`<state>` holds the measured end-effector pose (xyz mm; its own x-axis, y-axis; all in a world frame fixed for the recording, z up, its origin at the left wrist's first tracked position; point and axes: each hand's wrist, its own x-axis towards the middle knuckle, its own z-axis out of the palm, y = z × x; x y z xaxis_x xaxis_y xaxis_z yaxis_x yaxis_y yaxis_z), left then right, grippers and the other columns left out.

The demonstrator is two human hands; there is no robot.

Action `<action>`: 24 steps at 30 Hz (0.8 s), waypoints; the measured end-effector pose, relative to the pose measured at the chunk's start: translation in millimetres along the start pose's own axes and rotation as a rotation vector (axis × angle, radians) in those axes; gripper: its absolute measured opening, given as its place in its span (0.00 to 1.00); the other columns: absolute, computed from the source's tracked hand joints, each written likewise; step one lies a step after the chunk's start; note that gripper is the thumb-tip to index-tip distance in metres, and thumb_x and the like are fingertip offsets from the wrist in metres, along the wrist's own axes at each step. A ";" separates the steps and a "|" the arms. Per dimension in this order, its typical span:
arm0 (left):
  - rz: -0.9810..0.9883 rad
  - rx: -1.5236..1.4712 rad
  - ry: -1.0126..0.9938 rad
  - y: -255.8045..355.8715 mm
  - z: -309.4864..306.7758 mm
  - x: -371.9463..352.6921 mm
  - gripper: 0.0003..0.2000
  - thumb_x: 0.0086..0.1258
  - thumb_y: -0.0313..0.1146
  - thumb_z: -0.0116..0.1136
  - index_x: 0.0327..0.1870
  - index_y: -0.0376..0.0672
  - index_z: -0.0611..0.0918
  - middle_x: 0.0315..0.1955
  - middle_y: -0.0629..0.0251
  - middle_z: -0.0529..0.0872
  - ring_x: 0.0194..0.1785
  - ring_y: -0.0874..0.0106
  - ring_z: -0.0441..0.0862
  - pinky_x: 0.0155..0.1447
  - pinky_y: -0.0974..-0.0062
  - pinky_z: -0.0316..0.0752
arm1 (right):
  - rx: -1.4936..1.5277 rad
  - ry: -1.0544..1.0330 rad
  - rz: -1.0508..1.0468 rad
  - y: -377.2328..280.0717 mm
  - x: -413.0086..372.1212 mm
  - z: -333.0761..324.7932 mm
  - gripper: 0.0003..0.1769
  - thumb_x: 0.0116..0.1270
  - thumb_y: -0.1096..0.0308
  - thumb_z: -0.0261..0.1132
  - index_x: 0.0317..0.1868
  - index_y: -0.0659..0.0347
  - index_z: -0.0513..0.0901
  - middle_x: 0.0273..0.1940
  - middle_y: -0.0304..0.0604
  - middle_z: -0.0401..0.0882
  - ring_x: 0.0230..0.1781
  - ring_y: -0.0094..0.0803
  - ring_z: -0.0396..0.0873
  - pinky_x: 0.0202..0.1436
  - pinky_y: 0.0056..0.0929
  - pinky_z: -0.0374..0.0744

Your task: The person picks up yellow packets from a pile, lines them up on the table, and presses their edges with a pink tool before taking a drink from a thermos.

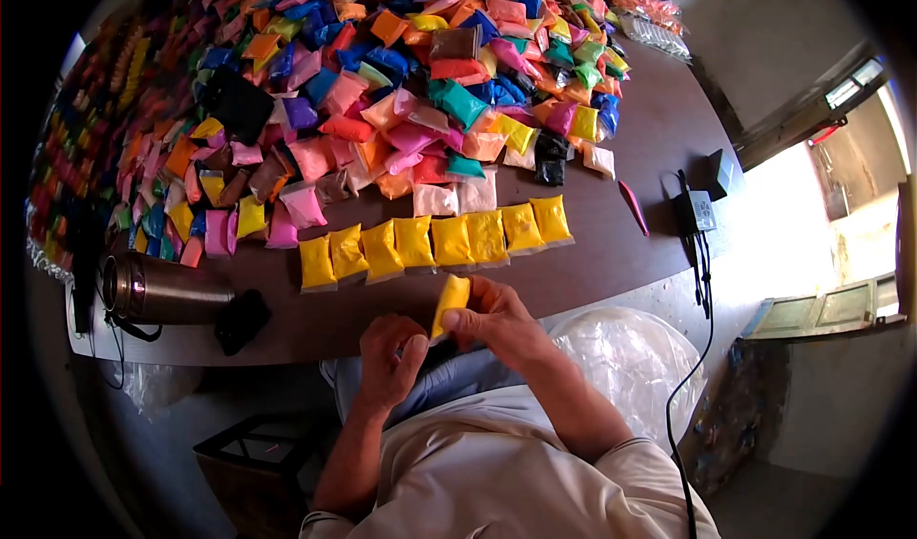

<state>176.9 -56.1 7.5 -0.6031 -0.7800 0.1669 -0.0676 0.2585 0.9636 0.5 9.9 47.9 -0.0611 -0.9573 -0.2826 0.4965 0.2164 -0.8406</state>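
My right hand [499, 321] pinches a small yellow packet [451, 302] between thumb and fingers, tilted upright above the near table edge. My left hand [390, 356] is just left of the packet's lower end, its fingers curled in toward the thumb. Whether anything is between those fingers is hidden. Beyond both hands lies a row of several yellow packets [413, 243], side by side and partly overlapping, with clear plastic edges toward me.
A large heap of coloured packets [382, 109] covers the table's [650, 138] far and left parts. A steel flask [181, 291] lies at left beside a black object [243, 322]. At right are a pink tool [633, 208], a power adapter [700, 211] with cables and a clear plastic bag [630, 358].
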 end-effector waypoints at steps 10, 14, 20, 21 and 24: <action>0.043 0.071 0.036 1.1 -0.2 -0.1 0.15 0.69 0.40 0.54 0.26 0.38 0.76 0.20 0.60 0.73 0.27 0.62 0.70 0.33 0.67 0.64 | -0.061 0.066 -0.080 18.4 1.6 14.4 0.13 0.66 0.62 0.67 0.41 0.64 0.80 0.32 0.31 0.79 0.30 0.14 0.73 0.33 0.15 0.72; 0.035 0.107 0.020 3.2 -2.9 1.7 0.18 0.73 0.41 0.49 0.25 0.38 0.76 0.20 0.58 0.74 0.28 0.58 0.71 0.34 0.64 0.65 | 0.026 0.089 -0.053 15.4 0.0 15.8 0.13 0.70 0.62 0.63 0.43 0.66 0.80 0.32 0.32 0.79 0.32 0.14 0.73 0.34 0.16 0.73; 0.027 0.124 0.000 6.9 -2.8 3.2 0.18 0.74 0.41 0.47 0.25 0.39 0.77 0.21 0.58 0.75 0.29 0.58 0.73 0.36 0.64 0.67 | -0.027 0.107 -0.195 23.4 5.3 16.8 0.14 0.71 0.61 0.61 0.41 0.66 0.81 0.30 0.31 0.77 0.28 0.14 0.70 0.29 0.15 0.69; 0.027 0.124 0.000 6.2 -3.1 2.7 0.18 0.74 0.41 0.47 0.25 0.39 0.77 0.21 0.58 0.75 0.29 0.58 0.73 0.36 0.64 0.67 | -0.027 0.106 -0.196 26.5 6.0 15.0 0.14 0.71 0.61 0.61 0.41 0.66 0.81 0.30 0.31 0.77 0.28 0.14 0.70 0.29 0.15 0.69; -0.031 0.096 0.009 4.6 -3.4 1.8 0.18 0.75 0.41 0.46 0.24 0.39 0.77 0.22 0.58 0.76 0.30 0.58 0.73 0.37 0.64 0.68 | 0.088 0.105 -0.106 30.8 6.6 12.5 0.15 0.70 0.57 0.62 0.40 0.63 0.82 0.26 0.30 0.77 0.22 0.12 0.67 0.24 0.12 0.64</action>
<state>178.2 -58.1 12.9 -0.5926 -0.7933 0.1396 -0.1622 0.2873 0.9440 26.2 7.8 26.0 -0.2051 -0.9477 -0.2447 0.5562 0.0928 -0.8259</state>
